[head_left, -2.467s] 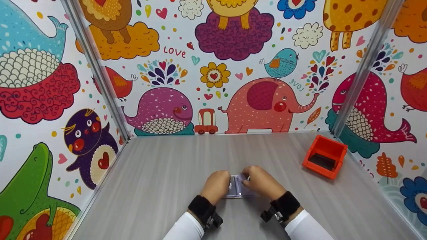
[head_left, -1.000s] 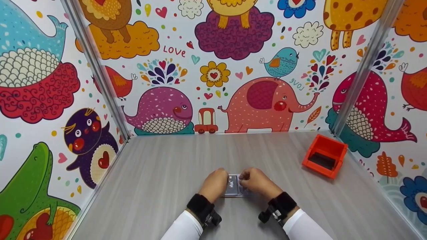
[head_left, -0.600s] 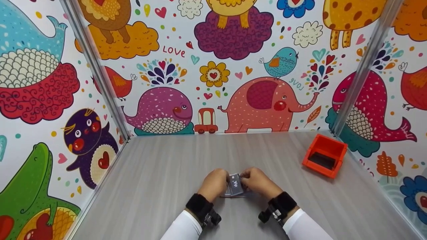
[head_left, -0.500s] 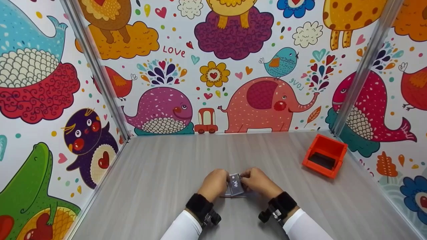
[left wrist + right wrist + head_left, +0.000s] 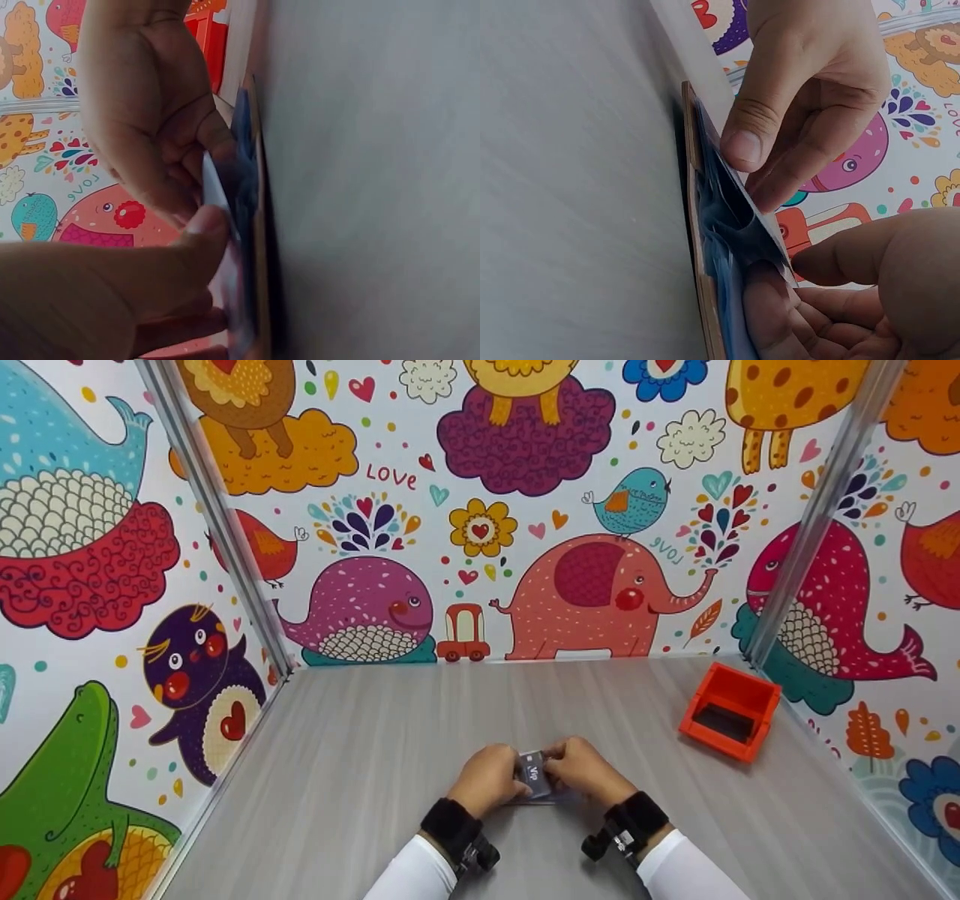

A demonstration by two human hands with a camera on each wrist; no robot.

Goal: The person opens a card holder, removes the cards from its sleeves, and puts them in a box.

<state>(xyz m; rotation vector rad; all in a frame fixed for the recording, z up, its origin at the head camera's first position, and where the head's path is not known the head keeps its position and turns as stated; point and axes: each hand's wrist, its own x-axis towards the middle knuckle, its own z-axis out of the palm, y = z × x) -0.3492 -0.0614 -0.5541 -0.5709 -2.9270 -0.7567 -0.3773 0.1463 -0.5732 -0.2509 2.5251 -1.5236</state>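
A dark grey card marked "Vip" (image 5: 534,774) sits tilted between my hands in the head view. Beneath it lies an open card holder with a brown cover (image 5: 697,255) and clear plastic sleeves (image 5: 731,300), resting on the table. My left hand (image 5: 487,778) pinches the card from the left, its thumb on the card's face. From the other side my right hand (image 5: 587,769) pinches the card's raised edge, the thumb at the corner and a fingertip down among the sleeves. The right wrist view shows a sleeve bulging apart under the card.
An orange-red bin (image 5: 731,712) with a dark patch at its bottom stands at the back right of the grey table (image 5: 375,720). Walls printed with cartoon animals (image 5: 600,600) enclose the back and both sides, with metal posts (image 5: 217,510) at the corners.
The card has gone from lying flat on the holder's left page to tilted, its right edge raised by my right hand. My left thumb has since come onto the card.
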